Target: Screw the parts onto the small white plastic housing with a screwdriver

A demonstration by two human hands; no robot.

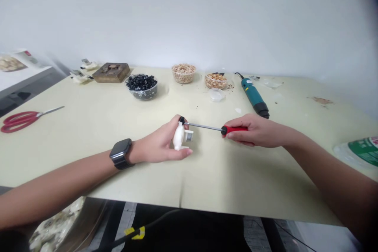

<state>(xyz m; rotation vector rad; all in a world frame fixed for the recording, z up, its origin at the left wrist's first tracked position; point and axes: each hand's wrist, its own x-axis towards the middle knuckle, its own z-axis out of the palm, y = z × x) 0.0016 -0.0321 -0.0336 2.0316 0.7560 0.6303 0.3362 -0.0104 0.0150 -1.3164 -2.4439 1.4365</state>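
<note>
My left hand (161,141) is closed around a small white plastic part (178,137), which has a grey piece on its right side. A small black piece (181,119) sits at the top of that part, by my fingertips. My right hand (256,130) grips the red handle of a screwdriver (206,127). Its metal shaft points left, and the tip meets the part just beside the black piece. Whether a screw is at the tip is too small to tell. Both hands are above the front half of the table.
Along the back of the pale table (206,181) stand a bowl of black pieces (142,86), two tubs of small tan pieces (183,73) and a brown block (111,72). A teal power tool (254,96) lies right, red scissors (26,120) left. A green-labelled container (364,151) is at the right edge.
</note>
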